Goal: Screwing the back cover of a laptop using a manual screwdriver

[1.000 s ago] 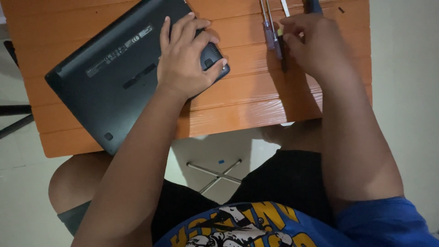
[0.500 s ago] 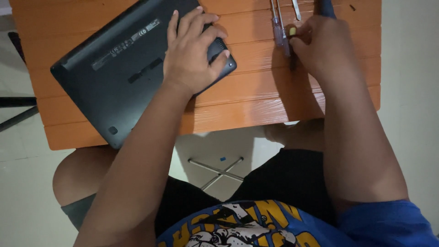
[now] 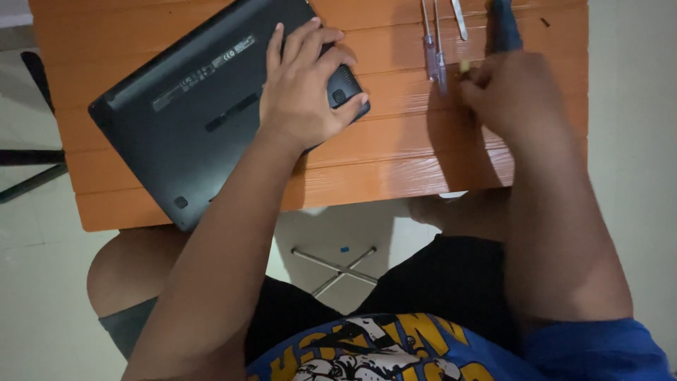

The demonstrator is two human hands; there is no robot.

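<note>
Resting flat and palm down, the left hand [image 3: 305, 92] lies on the upturned base of a dark laptop [image 3: 204, 120], fingers spread apart across its right-hand corner, pressing rather than gripping. The laptop sits at an angle on the orange slatted tabletop [image 3: 395, 159], and its near-left corner overhangs the front edge above the person's knee.

The right hand [image 3: 511, 95] is curled at the tabletop's right end, fingers drawn together around something small; a sliver of yellow-green [image 3: 465, 66] shows at the fingertips, but whether it is clamped on a tool handle cannot be told from this view. Just left of it lie two slim screwdrivers with translucent handles [image 3: 431, 49], side by side, and a pale flat tool [image 3: 459, 17] lies beyond them. A dark-handled tool [image 3: 505, 28] sits near the far edge, just past the right knuckles.

Risks noted, as judgement:
- The overhanging corner leaves the laptop liable to tip or slide off should the left hand lift or shift its weight.
- The loose screwdrivers lie along the slats and could roll if the right hand nudges them.
- Any small part set down could drop into the grooves between the slats and be lost.
- Dim lighting makes small fasteners hard to see.
</note>
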